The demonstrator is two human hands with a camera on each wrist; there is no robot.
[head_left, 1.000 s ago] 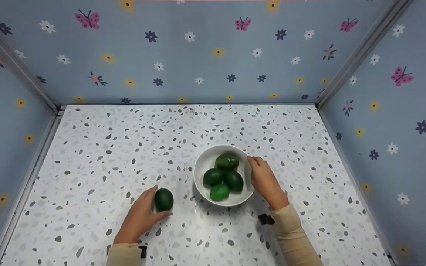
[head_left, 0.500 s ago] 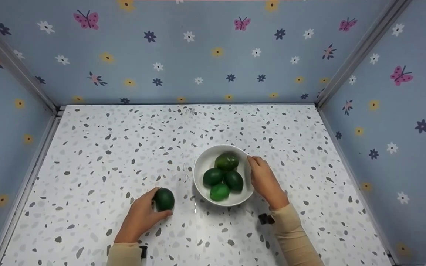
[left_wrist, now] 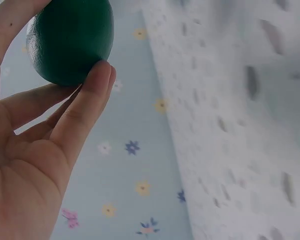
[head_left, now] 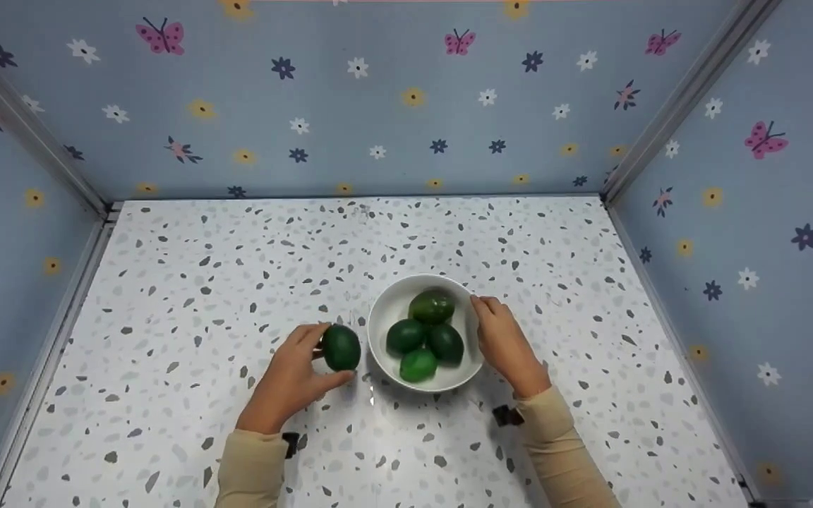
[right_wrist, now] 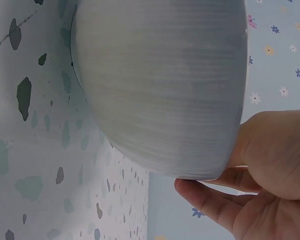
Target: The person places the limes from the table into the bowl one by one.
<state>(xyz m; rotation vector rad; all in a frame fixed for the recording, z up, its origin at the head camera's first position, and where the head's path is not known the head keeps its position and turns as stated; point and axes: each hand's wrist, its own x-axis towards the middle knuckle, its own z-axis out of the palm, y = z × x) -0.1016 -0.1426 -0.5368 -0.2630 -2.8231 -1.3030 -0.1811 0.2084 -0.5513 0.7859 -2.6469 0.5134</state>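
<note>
In the head view, my left hand (head_left: 293, 374) pinches a dark green, smooth oval fruit (head_left: 341, 347) between thumb and fingers, just left of the bowl. The left wrist view has that fruit (left_wrist: 72, 37) at the upper left, with fingertips (left_wrist: 100, 75) against its lower side. A white bowl (head_left: 389, 296) stands on the table, holding several green fruits: a mottled one (head_left: 432, 307) at the back, dark ones (head_left: 406, 337) in the middle and a brighter green one (head_left: 418, 365) in front. My right hand (head_left: 509, 346) grips the bowl's right rim; up close, fingers touch the bowl's side (right_wrist: 164, 90).
The white speckled table (head_left: 237, 268) extends around the bowl. Blue panels with flowers and butterflies enclose it at the back (head_left: 350, 106), left (head_left: 11, 303) and right (head_left: 766, 282), with grey metal strips (head_left: 689, 106) at the corners.
My left hand has moved right and away from me with the dark green fruit, bringing it close to the bowl. My right hand and the bowl have stayed in place.
</note>
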